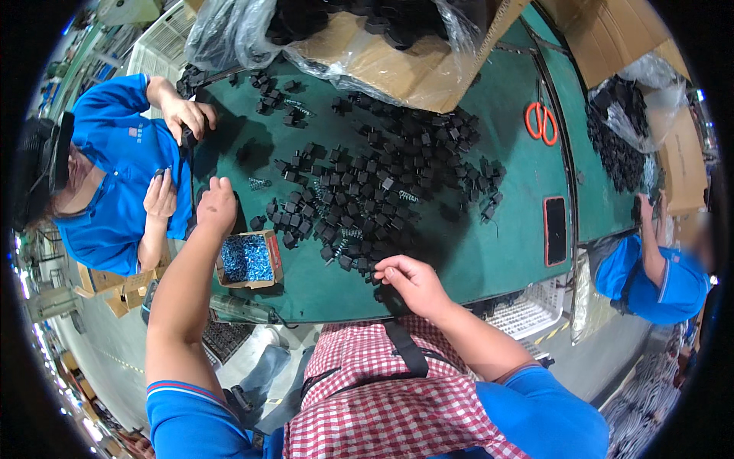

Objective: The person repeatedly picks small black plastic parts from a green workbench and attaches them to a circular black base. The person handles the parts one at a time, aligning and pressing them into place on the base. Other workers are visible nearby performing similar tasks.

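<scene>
My right hand point(413, 284) is at the near edge of a heap of small black plastic parts point(367, 189), its fingertips pinching one black part point(371, 279). Coil springs point(351, 233) lie among the heap. Over at the table's left edge, my left hand point(217, 207) has its back turned to me; whatever its fingers may hold is hidden. Just below it stands an open cardboard box point(275, 258) filled with small blue-and-silver pieces point(245, 257), perhaps screws. A single spring point(259, 183) rests on the green tabletop point(321, 298) right of that hand.
A co-worker in a blue shirt point(126, 172) sits at the left, hands near the table edge. A plastic-lined carton point(395, 69) of black parts stands at the back. Orange-handled scissors point(541, 123) and a phone point(554, 231) lie right. Another person point(654, 275) works farther right.
</scene>
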`<state>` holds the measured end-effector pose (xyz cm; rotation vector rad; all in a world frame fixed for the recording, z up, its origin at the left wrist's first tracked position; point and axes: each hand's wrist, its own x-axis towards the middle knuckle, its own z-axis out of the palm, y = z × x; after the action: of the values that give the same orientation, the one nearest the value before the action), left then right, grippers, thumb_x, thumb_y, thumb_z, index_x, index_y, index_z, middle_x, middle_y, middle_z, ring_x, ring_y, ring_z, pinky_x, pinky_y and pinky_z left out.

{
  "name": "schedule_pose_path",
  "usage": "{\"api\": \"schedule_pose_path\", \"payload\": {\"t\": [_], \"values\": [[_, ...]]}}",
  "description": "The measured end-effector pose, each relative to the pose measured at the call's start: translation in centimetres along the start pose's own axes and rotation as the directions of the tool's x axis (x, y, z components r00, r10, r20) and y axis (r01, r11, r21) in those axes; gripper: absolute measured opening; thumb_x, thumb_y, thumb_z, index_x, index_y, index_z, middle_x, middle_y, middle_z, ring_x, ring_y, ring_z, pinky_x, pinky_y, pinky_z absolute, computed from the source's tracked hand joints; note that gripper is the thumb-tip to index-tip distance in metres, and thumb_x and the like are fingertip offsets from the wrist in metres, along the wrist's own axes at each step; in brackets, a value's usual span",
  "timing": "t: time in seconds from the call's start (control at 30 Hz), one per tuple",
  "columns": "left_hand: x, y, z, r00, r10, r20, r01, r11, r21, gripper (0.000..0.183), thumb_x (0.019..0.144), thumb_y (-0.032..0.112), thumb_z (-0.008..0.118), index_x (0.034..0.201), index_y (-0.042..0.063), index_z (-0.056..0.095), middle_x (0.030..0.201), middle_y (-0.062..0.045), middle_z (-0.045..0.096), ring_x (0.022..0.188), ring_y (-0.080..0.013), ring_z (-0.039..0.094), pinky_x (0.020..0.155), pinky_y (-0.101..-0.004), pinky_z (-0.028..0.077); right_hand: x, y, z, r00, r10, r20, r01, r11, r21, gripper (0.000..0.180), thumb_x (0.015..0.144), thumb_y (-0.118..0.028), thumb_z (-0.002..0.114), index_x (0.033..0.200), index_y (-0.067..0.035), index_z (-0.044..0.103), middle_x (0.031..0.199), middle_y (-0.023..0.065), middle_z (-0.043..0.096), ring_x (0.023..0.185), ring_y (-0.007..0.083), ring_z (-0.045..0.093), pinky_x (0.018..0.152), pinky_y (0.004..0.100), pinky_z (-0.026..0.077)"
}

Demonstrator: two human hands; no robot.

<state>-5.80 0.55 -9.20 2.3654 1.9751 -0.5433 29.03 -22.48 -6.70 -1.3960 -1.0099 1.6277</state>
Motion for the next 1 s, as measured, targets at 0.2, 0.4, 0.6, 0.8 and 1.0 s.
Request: {"api": "schedule_pose_path", "payload": {"t": [0.2,0.4,0.6,0.8,1.0], "values": [[2.4,-5.7,6.7,0.974,0.207,0.091,-0.208,0.978,0.003,0.028,0.082,0.000,0.050,0.109,-0.003,0.043,0.116,-0.027,0.048,0.097,-0.0446,0.061,0.083,-0.0492,0.051,-0.1,0.3,0.8,1.000,0.020,0.024,-0.021,0.998,0.051,0.020,0.096,-0.012,0.054,0.109,0.001,0.063,0.096,0.0089,0.069,0.092,0.0139,0.065,0.082,0.0280,0.050],[2.8,-4.5,4.4,0.958,0.207,0.196,-0.214,0.977,0.016,0.035,0.079,-0.002,0.051,0.112,-0.003,0.041,0.119,-0.029,0.046,0.101,-0.0463,0.059,0.085,-0.0494,0.051,0.1,0.1,0.6,1.000,-0.029,0.011,0.029,1.000,0.001,0.019,0.095,-0.011,0.056,0.107,0.000,0.064,0.095,0.0097,0.070,0.091,0.0152,0.066,0.080,0.0284,0.051],[3.3,-3.5,-1.4,0.902,0.089,0.422,-0.166,0.975,0.150,0.037,0.083,0.005,0.051,0.118,-0.001,0.041,0.125,-0.026,0.046,0.108,-0.0444,0.055,0.091,-0.0489,0.047,0.2,-0.3,-2.2,0.987,-0.117,-0.107,0.095,0.977,-0.190,0.016,0.092,-0.008,0.057,0.102,0.000,0.065,0.094,0.0119,0.070,0.089,0.0193,0.068,0.079,0.0295,0.052],[6.0,-0.9,-7.5,0.514,0.197,0.835,-0.546,0.826,0.141,0.038,0.090,0.018,0.047,0.125,0.002,0.047,0.126,-0.018,0.051,0.113,-0.0351,0.054,0.095,-0.0481,0.043,-0.3,-0.6,-3.2,0.982,-0.121,-0.143,0.087,0.971,-0.224,0.016,0.090,-0.008,0.057,0.101,0.000,0.066,0.094,0.0134,0.069,0.088,0.0227,0.069,0.079,0.0313,0.053],[2.6,0.5,-7.2,0.823,0.281,0.494,-0.466,0.832,0.302,0.034,0.082,0.018,0.060,0.113,0.005,0.054,0.113,-0.011,0.057,0.098,-0.0286,0.062,0.083,-0.0420,0.049,0.6,-1.8,-5.1,0.946,-0.268,-0.185,0.172,0.893,-0.415,0.015,0.088,-0.010,0.060,0.098,-0.002,0.068,0.094,0.0142,0.068,0.084,0.0285,0.067,0.075,0.0345,0.053]]}}
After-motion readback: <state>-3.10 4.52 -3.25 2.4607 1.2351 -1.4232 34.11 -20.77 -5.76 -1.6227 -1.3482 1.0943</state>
